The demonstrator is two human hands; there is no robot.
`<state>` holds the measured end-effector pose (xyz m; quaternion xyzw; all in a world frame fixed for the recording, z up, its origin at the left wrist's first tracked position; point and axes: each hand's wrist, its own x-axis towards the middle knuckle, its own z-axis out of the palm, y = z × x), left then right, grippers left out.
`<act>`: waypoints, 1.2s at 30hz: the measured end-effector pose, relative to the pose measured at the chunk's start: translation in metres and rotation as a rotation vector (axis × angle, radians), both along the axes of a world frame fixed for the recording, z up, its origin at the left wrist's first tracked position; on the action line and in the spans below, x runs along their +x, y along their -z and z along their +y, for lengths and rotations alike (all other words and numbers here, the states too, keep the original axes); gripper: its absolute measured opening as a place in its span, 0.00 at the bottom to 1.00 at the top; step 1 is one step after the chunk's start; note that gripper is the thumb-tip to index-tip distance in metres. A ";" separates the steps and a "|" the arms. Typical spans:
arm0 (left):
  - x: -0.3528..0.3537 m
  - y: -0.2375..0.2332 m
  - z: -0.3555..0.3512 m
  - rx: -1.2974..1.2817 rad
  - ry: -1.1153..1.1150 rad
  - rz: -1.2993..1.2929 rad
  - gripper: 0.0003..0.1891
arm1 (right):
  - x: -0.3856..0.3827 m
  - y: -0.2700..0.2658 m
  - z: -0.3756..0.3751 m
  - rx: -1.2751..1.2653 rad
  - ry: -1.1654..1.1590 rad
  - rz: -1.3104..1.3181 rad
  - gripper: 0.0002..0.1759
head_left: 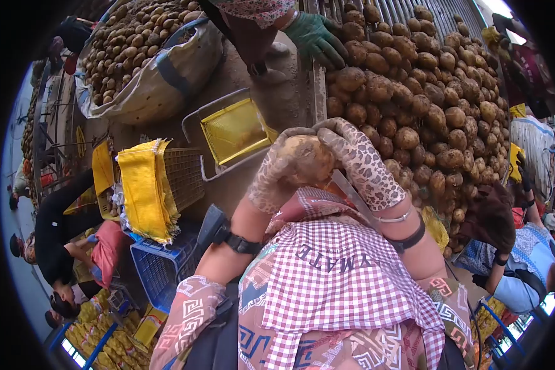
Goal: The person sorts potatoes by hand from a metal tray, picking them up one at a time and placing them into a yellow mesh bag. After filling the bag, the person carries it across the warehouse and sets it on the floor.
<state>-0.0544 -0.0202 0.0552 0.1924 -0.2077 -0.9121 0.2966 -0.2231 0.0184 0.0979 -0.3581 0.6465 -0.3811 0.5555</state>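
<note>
A large brownish potato [306,159] is held between my two gloved hands above my checked apron [345,265]. My left hand [276,166], in a patterned glove, wraps round one side of it. My right hand [361,161], in a leopard-print glove, grips the other side. A flat blade-like strip [354,197] runs below my right hand; whether it is held there I cannot make out. Many potatoes [425,117] lie on the slatted conveyor [401,15] just beyond my right hand.
A co-worker's green-gloved hand [317,40] rests at the conveyor edge. A big white sack [166,80] of potatoes stands at upper left. Nearby are a metal-framed yellow seat [234,131], yellow mesh bags [145,185] and a blue crate [160,271]. Co-workers stand at both sides.
</note>
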 end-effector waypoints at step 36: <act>0.187 0.063 -0.162 0.356 -0.492 -0.114 0.22 | 0.051 0.048 0.007 0.014 0.262 -0.191 0.17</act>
